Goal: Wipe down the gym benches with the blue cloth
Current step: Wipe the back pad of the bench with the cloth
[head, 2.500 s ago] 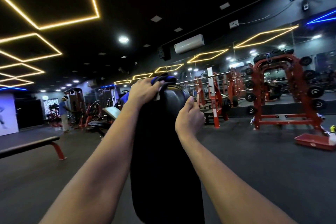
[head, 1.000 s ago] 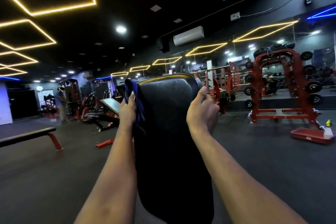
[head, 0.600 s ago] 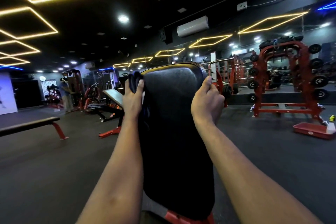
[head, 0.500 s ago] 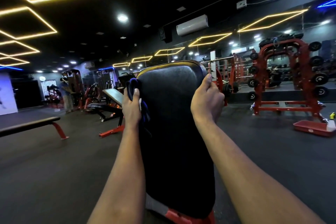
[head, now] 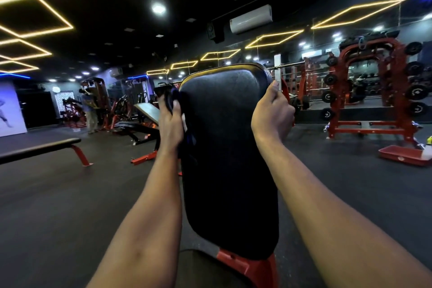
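Note:
An upright black padded backrest (head: 226,147) of a red-framed bench stands right in front of me. My left hand (head: 170,124) grips the blue cloth (head: 172,98) and presses it against the pad's left edge, below the top corner. Only a dark bunch of cloth shows above and beside my fingers. My right hand (head: 272,114) curls round the pad's right edge near the top and holds it.
A flat bench (head: 39,149) stands at left and an incline bench (head: 140,121) behind it. A red weight rack (head: 374,91) and a red tray (head: 404,155) are at right. A person (head: 90,110) stands far left. Dark rubber floor surrounds the bench.
My left hand with the cloth has slid from the pad's top round to its left edge and down a little. My right hand has kept its hold on the right edge.

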`<state>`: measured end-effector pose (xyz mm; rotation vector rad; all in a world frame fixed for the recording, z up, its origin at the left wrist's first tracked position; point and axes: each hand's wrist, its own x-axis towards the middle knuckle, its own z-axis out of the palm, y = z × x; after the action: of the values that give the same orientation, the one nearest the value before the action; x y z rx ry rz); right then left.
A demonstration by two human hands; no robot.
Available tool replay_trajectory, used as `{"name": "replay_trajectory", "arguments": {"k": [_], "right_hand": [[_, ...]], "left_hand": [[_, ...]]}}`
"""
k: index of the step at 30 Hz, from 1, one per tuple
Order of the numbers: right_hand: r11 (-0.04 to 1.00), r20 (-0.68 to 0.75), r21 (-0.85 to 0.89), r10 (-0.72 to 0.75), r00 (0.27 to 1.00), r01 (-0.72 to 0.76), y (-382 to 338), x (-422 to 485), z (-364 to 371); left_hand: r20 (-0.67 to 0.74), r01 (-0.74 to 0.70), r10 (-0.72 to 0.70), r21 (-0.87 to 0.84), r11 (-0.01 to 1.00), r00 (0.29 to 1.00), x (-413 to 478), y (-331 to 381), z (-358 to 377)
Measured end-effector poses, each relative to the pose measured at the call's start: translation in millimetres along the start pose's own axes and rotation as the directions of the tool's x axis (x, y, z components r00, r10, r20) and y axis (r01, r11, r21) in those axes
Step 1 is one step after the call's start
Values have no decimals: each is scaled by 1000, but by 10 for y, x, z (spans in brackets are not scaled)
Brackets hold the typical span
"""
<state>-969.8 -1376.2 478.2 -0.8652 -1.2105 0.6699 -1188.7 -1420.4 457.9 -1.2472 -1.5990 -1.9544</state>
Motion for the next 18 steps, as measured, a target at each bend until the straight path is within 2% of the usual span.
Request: {"name": "replay_trajectory", "arguments": {"k": [3, 5, 9, 12, 15, 18], "right_hand": [[1000, -22, -9, -6, 1000, 5, 22, 19, 27], [1000, -23, -20, -12, 1000, 12, 30, 25, 42], [999, 5, -38, -2, 1000, 2, 16, 39, 31], [1000, 151, 12, 7, 989, -9, 39, 9, -62], [996, 317, 34, 72, 946, -87, 158, -93, -199], [990, 352, 37, 112, 929, -133, 404, -272, -289]], "left_hand": [[-23, 5, -5, 1, 1000, 1000, 172, 128, 138], [-75, 60, -64, -57, 997, 995, 28, -49, 170], [-138, 124, -127, -25, 992, 982, -436, -444, 118], [-117, 194, -197, -40, 980, 973, -975, -649, 21], [-84, 289, -286, 17, 957, 954, -1456, -851, -76], [-57, 281, -278, 69, 957, 959, -1506, -847, -115]]}}
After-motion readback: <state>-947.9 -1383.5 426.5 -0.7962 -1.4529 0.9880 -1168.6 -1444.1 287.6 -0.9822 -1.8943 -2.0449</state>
